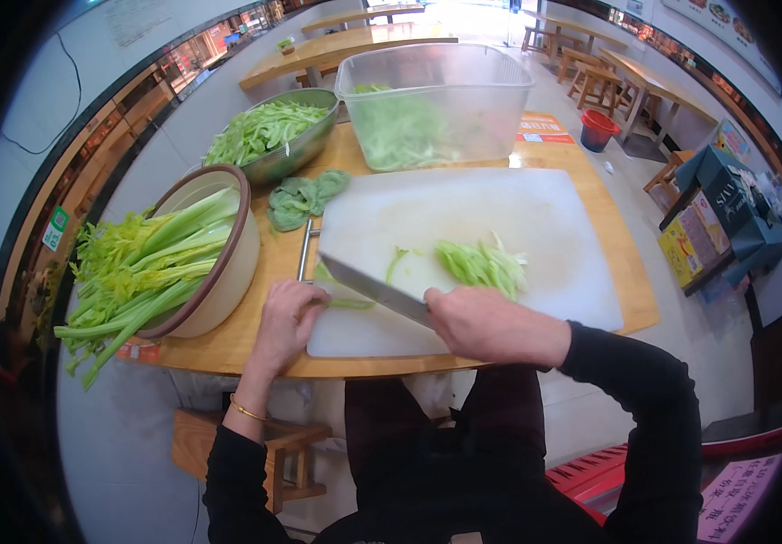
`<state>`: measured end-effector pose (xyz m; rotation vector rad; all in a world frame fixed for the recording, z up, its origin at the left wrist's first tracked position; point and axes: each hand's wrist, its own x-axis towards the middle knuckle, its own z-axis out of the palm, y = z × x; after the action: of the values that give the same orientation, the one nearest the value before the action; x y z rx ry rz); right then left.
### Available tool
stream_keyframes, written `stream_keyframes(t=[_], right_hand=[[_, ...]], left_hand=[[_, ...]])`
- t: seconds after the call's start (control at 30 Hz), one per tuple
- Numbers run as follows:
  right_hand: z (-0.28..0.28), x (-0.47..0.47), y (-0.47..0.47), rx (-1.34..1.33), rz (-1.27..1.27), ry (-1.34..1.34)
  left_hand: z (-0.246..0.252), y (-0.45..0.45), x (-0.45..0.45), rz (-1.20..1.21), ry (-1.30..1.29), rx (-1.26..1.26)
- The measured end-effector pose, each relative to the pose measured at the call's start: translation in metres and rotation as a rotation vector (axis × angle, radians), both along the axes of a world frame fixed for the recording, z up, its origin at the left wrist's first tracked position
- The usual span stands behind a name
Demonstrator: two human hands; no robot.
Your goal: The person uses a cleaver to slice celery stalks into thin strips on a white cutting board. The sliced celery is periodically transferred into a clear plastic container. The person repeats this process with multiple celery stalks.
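In my right hand point(486, 323) is the handle of a cleaver point(374, 289), its wide blade slanting up and left over a white cutting board point(554, 204). My left hand point(292, 316) pinches the end of a thin green celery piece point(350, 304) at the board's left edge. The blade stands just beyond that piece and partly hides another green bit behind it. A pile of sliced celery point(479, 262) lies on the board past my right hand. Between pile and blade is a small curved celery strip point(396, 264).
Left of the board, a brown-rimmed beige tub point(244, 272) holds celery stalks point(173, 251) that overhang it. Behind are a green cloth point(302, 198), a metal colander point(295, 151) of cut celery and a clear plastic bin point(486, 122) with more. A wooden stool point(282, 442) stands below the table.
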<state>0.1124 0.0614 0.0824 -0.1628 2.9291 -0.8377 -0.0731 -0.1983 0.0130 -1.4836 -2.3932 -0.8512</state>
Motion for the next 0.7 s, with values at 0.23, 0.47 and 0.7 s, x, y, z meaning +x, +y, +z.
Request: stream_keyframes(t=[0.23,0.47,0.7], right_hand=[[0.028,0.020,0.059,-0.151,-0.311,-0.303],[0.022,0.028,0.088,-0.162,-0.444,-0.238],[0.022,0.038,0.068,0.007,-0.210,-0.116]], left_hand=[[0.000,0.009,0.014,-0.054,-0.003,-0.012],[-0.006,0.103,0.022,-0.220,0.145,0.039],[-0.010,0.111,0.035,-0.185,0.185,0.092]])
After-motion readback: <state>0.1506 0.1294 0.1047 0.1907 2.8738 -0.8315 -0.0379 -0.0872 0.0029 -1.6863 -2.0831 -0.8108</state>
